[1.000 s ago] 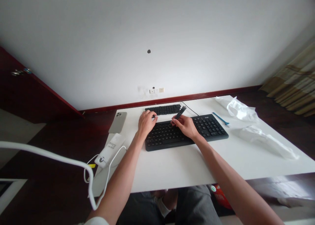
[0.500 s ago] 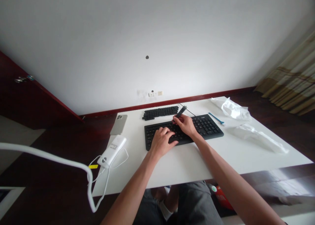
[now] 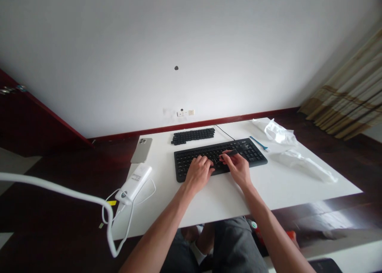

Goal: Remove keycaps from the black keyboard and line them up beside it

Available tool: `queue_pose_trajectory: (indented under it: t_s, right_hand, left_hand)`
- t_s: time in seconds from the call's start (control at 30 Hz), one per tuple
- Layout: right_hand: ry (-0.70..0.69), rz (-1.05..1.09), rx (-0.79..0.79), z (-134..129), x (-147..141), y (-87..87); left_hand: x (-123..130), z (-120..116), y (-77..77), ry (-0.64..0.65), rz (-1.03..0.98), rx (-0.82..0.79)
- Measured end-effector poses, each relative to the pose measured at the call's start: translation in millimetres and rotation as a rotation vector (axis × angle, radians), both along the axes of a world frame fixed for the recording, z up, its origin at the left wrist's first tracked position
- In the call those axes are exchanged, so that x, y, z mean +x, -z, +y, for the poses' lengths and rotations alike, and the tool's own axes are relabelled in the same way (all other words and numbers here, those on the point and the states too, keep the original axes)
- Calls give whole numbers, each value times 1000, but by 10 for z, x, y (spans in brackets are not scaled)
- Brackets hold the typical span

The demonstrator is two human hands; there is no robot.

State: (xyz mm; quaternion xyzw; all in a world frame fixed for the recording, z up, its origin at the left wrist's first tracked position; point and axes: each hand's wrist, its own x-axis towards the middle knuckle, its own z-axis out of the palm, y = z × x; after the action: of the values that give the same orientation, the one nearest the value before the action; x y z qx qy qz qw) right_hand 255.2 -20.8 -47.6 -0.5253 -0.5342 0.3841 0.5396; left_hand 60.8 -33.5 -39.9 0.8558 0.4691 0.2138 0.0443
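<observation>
A black keyboard (image 3: 256, 155) lies on the white table, partly hidden under both hands. My left hand (image 3: 198, 172) rests on its middle-left part with the fingers apart, holding nothing visible. Pinched in my right hand (image 3: 237, 166) is a small dark tool (image 3: 229, 153), tilted low over the keys just right of my left hand. Behind the keyboard sits a block of loose black keycaps (image 3: 193, 135) in rows. A thin blue tool with a pale tip (image 3: 258, 143) lies by the keyboard's right back corner.
A phone (image 3: 141, 150) and a white device with a cable (image 3: 136, 181) are on the left of the white table (image 3: 209, 201). White crumpled wrapping (image 3: 279, 131) lies at the back right, with another piece (image 3: 308, 165) nearer. A white tube (image 3: 59, 190) crosses the lower left.
My right hand has moved right and toward me, and its tool has tipped from upright to nearly flat. My left hand has stayed on the keyboard. The view has shifted slightly.
</observation>
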Motion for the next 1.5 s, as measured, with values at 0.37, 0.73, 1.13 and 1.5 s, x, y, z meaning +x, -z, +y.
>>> queue_pose_trajectory:
  t_s: [0.37, 0.73, 1.13, 1.5]
  right_hand:
    - [6, -181, -6, -168, -26, 95]
    - [-64, -251, 1, -198, -31, 53]
    - [-17, -571, -43, -88, -225, -346]
    - [-1, -248, -37, -444, -183, -145]
  left_hand:
    - [15, -32, -39, -3, 45, -27]
    - [18, -47, -23, -16, 33, -9]
    - [19, -17, 19, -31, 14, -10]
    - [-11, -26, 28, -6, -40, -11]
